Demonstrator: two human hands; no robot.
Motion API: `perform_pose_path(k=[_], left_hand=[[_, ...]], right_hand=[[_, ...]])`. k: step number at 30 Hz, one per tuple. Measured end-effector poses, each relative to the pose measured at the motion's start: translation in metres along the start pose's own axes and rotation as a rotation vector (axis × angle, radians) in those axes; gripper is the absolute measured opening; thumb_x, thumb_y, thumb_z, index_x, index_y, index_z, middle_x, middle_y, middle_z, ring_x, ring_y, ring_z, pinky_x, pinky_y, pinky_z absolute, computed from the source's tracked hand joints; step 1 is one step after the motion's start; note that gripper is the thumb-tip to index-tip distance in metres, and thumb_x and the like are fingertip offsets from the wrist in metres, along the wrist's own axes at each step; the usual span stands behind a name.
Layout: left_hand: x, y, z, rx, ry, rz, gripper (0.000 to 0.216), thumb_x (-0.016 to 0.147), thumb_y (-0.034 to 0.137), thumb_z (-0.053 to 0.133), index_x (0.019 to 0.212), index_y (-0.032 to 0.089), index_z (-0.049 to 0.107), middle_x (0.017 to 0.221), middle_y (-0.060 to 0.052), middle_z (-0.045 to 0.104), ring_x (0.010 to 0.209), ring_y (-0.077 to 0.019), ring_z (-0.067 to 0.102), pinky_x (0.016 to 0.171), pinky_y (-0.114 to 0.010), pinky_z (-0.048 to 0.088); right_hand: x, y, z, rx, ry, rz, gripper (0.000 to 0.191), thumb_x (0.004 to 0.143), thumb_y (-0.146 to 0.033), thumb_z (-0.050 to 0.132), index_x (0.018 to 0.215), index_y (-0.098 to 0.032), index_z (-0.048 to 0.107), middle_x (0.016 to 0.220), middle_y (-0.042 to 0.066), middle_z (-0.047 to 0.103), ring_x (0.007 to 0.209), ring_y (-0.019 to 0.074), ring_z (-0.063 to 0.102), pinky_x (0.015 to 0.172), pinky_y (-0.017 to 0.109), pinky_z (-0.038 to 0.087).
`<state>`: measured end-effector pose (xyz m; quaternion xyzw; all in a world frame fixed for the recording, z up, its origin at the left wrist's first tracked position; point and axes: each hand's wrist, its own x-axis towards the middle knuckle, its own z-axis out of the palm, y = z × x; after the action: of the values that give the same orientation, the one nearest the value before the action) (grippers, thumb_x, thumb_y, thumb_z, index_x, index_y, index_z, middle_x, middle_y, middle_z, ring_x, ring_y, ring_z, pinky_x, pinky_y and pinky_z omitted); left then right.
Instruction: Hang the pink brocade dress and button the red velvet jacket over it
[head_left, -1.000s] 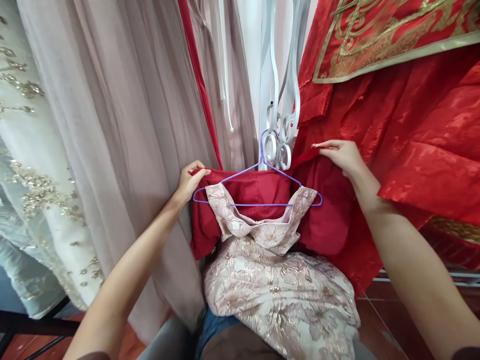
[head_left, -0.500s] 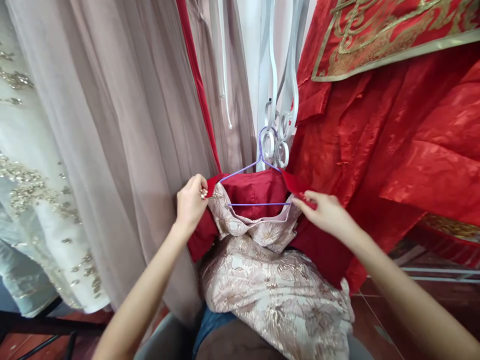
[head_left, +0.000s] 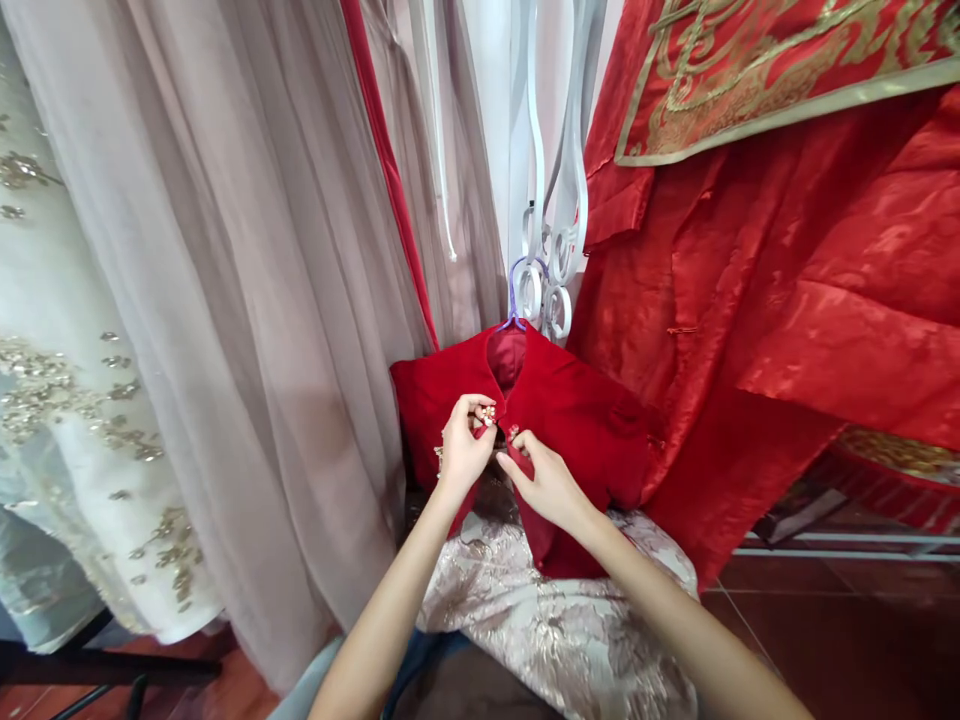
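Observation:
A dark red velvet jacket [head_left: 577, 420] hangs over a pink-and-gold brocade dress [head_left: 555, 620] on a purple wire hanger [head_left: 517, 300]. The jacket's two front edges meet at the chest. My left hand [head_left: 465, 445] pinches the left edge by a small gold clasp. Fingertip to fingertip with it, my right hand [head_left: 544, 480] pinches the right edge. Only the hanger's hook shows; the rest is under the jacket. The hook hangs on a white scrolled metal stand [head_left: 551, 250].
Taupe sheer gowns [head_left: 247, 300] and a pale gown with gold sequins [head_left: 67, 420] hang at the left. Bright red satin garments with gold embroidery [head_left: 787, 250] hang at the right. Below lies a reddish tiled floor [head_left: 840, 630], with a white rail [head_left: 847, 545] low on the right.
Both hands came in from the jacket's shoulders to its centre. They drew the red front panels shut over the brocade dress, which now shows only below.

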<state>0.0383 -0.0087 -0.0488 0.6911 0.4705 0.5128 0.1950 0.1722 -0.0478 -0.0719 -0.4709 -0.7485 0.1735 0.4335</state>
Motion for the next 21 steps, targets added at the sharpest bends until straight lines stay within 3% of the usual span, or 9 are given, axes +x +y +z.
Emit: perform_pose_path(k=[4,8,13,18,21], left_hand=[[-0.022,-0.002,0.001,-0.018,0.156,0.1,0.027,0.084,0.021,0.053,0.11,0.023,0.058,0.102,-0.007,0.059,0.093,-0.0186,0.057,0.087,-0.034,0.045],[-0.035,0.003,0.008,0.024,0.279,0.142,0.031,0.087,0.025,0.053,0.118,0.024,0.06,0.1,-0.005,0.06,0.093,-0.0164,0.059,0.087,-0.03,0.046],[-0.037,0.005,0.01,0.084,0.305,0.182,0.029,0.087,0.025,0.054,0.115,0.022,0.062,0.093,-0.005,0.061,0.087,-0.0153,0.061,0.082,-0.028,0.048],[-0.039,0.005,0.01,-0.045,0.426,0.086,0.02,0.081,0.026,0.063,0.099,0.018,0.059,0.091,-0.004,0.066,0.084,-0.0151,0.064,0.08,-0.028,0.05],[-0.039,0.005,0.01,-0.076,0.4,0.062,0.011,0.079,0.022,0.063,0.087,0.019,0.057,0.084,-0.002,0.065,0.079,-0.0145,0.064,0.078,-0.027,0.05]], right_hand=[[-0.002,0.006,-0.009,0.332,0.217,-0.031,0.036,0.083,-0.04,0.058,0.11,-0.024,0.041,0.114,0.01,0.051,0.099,0.021,0.059,0.077,0.036,0.054],[0.008,0.007,-0.005,0.53,0.106,0.02,0.034,0.083,-0.037,0.059,0.112,-0.025,0.046,0.107,0.006,0.055,0.09,0.0162,0.062,0.078,0.033,0.054],[0.015,0.011,-0.001,0.47,0.115,-0.002,0.018,0.085,-0.034,0.057,0.099,-0.022,0.057,0.099,0.006,0.063,0.09,0.0169,0.062,0.081,0.032,0.053],[0.011,0.001,-0.016,0.328,0.158,-0.154,0.016,0.088,-0.029,0.056,0.1,-0.022,0.063,0.098,0.005,0.064,0.09,0.0168,0.063,0.083,0.032,0.052],[0.011,-0.006,-0.023,0.217,0.177,-0.241,0.016,0.09,-0.026,0.054,0.101,-0.023,0.064,0.098,0.005,0.063,0.089,0.0169,0.063,0.082,0.032,0.052]])
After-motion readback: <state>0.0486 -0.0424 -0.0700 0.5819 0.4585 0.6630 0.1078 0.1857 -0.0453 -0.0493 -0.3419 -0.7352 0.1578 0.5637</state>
